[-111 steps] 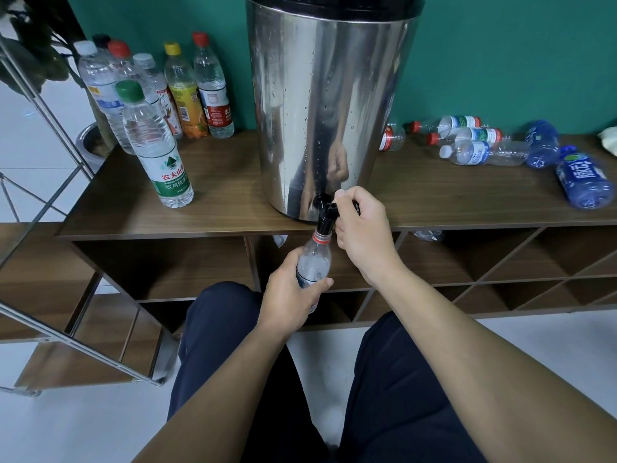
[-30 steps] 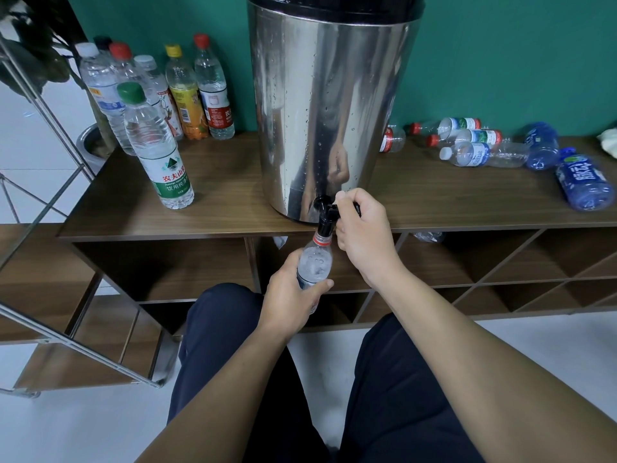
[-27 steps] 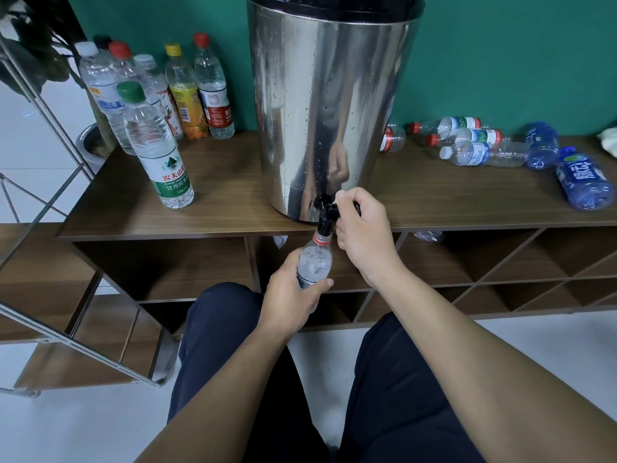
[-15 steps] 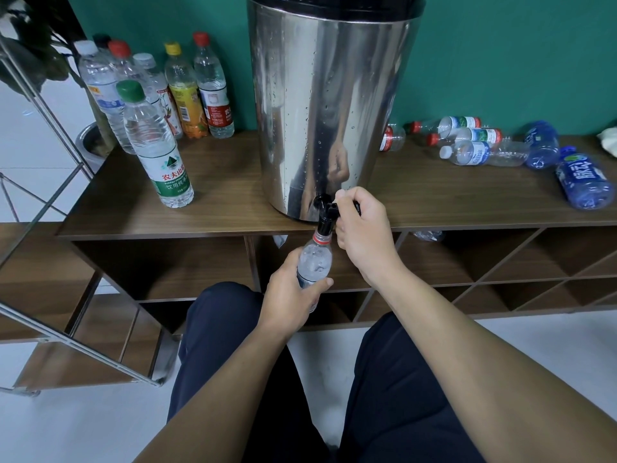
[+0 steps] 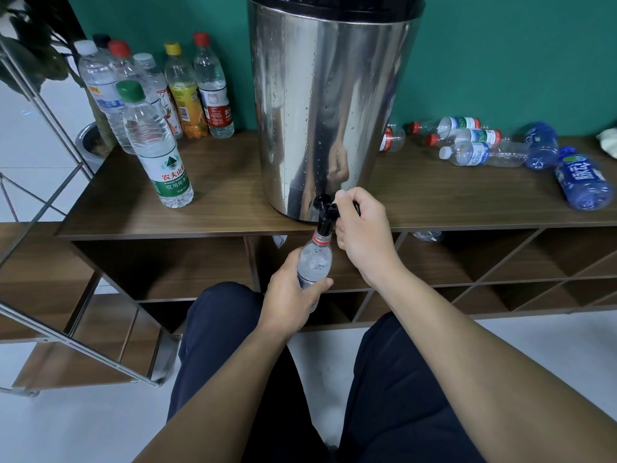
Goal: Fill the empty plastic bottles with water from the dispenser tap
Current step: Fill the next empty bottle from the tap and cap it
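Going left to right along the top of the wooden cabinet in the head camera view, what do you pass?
Upright capped bottles → steel water dispenser → clear bottles lying on their sides → blue bottles lying down

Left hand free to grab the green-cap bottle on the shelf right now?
Probably not. The left hand grips the bottle under the tap, so it's occupied. The path to the green-cap bottle looks open, standing near the shelf's front edge, but the hand must let go first.
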`<control>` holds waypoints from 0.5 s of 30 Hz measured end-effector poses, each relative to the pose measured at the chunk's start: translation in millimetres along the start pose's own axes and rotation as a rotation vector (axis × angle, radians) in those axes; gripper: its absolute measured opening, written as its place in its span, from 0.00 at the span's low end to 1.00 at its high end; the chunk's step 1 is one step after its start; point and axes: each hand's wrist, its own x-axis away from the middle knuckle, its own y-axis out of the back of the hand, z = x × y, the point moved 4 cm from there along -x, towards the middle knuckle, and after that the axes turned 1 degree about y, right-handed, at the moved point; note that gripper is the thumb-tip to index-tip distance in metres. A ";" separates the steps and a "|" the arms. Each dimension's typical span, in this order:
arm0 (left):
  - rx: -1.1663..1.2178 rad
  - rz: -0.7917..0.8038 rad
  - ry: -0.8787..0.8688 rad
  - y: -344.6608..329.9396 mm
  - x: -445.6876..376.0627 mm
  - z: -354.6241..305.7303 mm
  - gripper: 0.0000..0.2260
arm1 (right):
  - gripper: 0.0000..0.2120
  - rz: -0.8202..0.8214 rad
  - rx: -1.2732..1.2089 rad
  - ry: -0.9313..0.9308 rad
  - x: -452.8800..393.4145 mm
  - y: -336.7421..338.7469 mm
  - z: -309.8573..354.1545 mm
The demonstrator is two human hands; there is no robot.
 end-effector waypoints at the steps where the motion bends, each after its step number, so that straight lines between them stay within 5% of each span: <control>1: 0.001 0.000 0.000 -0.4 0.0 -0.3 0.32 | 0.16 -0.001 0.003 -0.001 -0.1 0.0 0.0; 15: 0.022 -0.009 0.000 -4.0 1.8 -6.1 0.29 | 0.15 0.000 0.009 -0.005 -0.5 -0.3 -0.5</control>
